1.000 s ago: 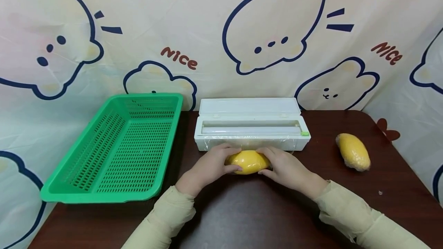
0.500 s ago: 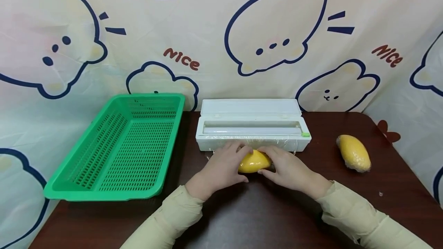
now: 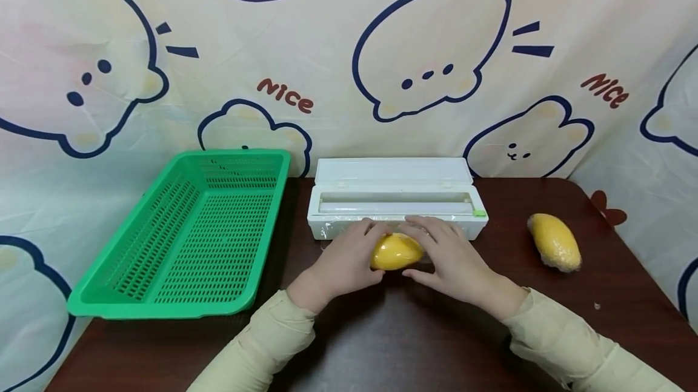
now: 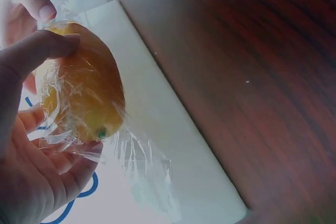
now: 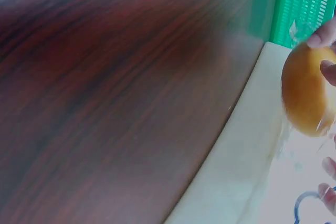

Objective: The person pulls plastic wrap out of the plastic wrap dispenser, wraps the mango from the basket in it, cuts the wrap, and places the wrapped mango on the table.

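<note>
A yellow mango (image 3: pixel 395 251), partly covered in clear cling film, is in front of the white cling film dispenser (image 3: pixel 349 228). My left hand (image 3: pixel 346 262) grips its left end, the thumb (image 4: pixel 60 45) across one side and fingers curled behind. Crinkled film (image 4: pixel 142 171) trails off the fruit toward the dispenser in the left wrist view. At the right end my right hand (image 3: pixel 452 259) arches with its fingers spread, fingertips near the top of the mango and thumb held off below. The right wrist view shows the mango (image 5: pixel 304 93) with fingertips at the frame's edge.
The dispenser's lid (image 3: pixel 392 171) stands up, showing the film roll (image 3: pixel 395 208); a green slider (image 3: pixel 478 213) sits at its right end. A green slotted basket (image 3: pixel 158 310) is at the left. Another film-wrapped mango (image 3: pixel 555 242) lies on the dark wooden table (image 3: pixel 616 301) at the right.
My left hand has shifted right and re-gripped the mango, covering more of its left end. My right fingers have loosened and spread away from it. The basket and other mango stay put.
</note>
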`<action>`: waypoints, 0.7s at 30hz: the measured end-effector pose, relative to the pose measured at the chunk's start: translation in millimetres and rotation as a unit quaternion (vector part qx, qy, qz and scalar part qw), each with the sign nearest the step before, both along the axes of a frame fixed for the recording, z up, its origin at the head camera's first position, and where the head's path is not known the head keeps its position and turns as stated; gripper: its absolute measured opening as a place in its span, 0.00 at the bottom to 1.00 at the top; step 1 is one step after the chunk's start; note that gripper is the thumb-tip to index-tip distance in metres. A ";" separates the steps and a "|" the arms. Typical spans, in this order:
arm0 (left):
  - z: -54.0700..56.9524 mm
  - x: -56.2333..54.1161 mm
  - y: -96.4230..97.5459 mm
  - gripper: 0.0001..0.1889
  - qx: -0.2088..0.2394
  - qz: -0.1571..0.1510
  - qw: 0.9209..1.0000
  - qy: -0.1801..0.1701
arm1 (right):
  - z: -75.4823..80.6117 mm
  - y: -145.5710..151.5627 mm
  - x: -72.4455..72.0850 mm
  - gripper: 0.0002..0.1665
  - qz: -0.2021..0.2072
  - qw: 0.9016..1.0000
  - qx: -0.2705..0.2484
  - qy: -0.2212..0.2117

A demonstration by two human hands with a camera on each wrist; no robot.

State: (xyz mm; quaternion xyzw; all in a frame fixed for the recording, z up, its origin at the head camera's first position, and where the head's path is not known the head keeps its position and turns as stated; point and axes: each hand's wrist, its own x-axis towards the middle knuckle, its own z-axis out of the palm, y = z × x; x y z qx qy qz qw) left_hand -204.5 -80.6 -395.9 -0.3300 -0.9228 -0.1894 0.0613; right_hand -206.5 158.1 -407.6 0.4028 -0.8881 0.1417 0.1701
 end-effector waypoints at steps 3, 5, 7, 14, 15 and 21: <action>0.3 -1.1 -2.4 0.36 0.012 0.004 1.000 -0.006 | -2.3 -8.1 -2.1 0.49 0.030 0.998 0.011 0.047; 0.2 -1.4 -3.8 0.36 0.021 0.008 1.000 -0.013 | -4.6 -13.2 -4.0 0.49 0.046 0.997 0.015 0.057; 1.0 -0.7 -4.9 0.36 0.030 0.011 0.999 -0.025 | -6.5 -16.7 -6.0 0.48 0.053 0.997 0.009 0.052; 1.2 -1.7 -4.6 0.36 0.027 0.011 1.000 -0.004 | -9.1 -19.9 -10.9 0.44 0.044 0.999 -0.020 0.023; 1.1 -2.0 -4.3 0.36 0.024 0.011 1.000 0.004 | -9.3 -19.6 -11.3 0.44 0.042 0.999 -0.019 0.020; -1.0 -3.2 -5.2 0.35 0.023 0.013 0.999 0.025 | -10.7 -16.0 -13.2 0.44 0.031 0.999 -0.014 0.012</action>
